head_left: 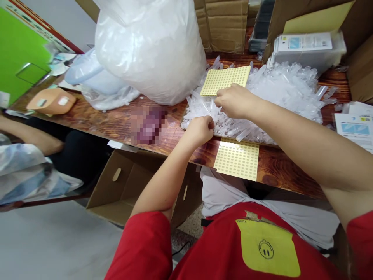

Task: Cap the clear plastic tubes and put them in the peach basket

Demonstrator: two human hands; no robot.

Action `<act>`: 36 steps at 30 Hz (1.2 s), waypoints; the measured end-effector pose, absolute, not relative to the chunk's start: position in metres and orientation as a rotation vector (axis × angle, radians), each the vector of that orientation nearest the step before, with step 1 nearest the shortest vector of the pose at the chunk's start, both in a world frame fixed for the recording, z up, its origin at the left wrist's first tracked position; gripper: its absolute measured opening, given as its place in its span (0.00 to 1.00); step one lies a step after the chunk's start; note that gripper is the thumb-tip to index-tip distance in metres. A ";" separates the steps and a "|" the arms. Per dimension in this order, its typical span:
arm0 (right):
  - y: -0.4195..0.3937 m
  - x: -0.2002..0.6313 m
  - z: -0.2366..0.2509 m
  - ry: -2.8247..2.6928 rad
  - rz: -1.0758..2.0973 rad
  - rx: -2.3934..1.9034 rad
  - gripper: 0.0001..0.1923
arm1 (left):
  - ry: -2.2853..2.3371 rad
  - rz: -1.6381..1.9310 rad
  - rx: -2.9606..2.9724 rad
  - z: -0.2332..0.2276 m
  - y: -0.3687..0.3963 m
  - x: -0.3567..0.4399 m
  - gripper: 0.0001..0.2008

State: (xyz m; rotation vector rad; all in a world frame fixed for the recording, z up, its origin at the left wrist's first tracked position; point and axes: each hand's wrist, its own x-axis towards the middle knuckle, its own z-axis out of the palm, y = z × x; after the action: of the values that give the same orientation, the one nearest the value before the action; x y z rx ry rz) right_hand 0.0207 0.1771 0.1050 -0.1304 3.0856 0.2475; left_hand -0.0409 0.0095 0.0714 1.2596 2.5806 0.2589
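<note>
My left hand (200,130) is closed around a clear plastic tube (205,109) that sticks up from its fingers, above the near edge of a heap of clear tubes (279,91). My right hand (233,101) hovers just beyond it with thumb and forefinger pinched together near the tube's upper end; what they pinch is too small to tell. A yellow sheet of small round stickers (225,79) lies on the heap right behind my right hand. A second yellow sticker sheet (237,159) lies at the table's front edge.
A big clear bag of tubes (151,46) stands at the back left of the wooden table (116,122). An open cardboard box (122,186) sits below the table edge. Stacked packets (305,48) and cartons are at the back right. Another person's arm (32,138) is at the left.
</note>
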 end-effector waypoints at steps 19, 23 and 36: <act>0.177 -0.008 0.069 3.252 0.153 -0.514 0.11 | 2.172 1.789 0.764 0.040 -0.021 -0.039 0.12; 0.173 0.026 0.078 3.476 -0.503 -0.249 0.05 | 1.460 2.264 0.311 0.030 -0.024 -0.028 0.13; 0.117 0.159 0.072 3.533 -1.808 -0.262 0.13 | 0.987 2.170 0.258 0.048 -0.009 0.038 0.14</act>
State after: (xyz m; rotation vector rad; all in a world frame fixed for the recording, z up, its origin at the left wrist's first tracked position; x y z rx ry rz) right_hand 0.1592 0.1168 0.0715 -0.2623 3.5326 -1.8082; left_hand 0.0380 -0.0094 0.0477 0.2580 0.9874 2.1701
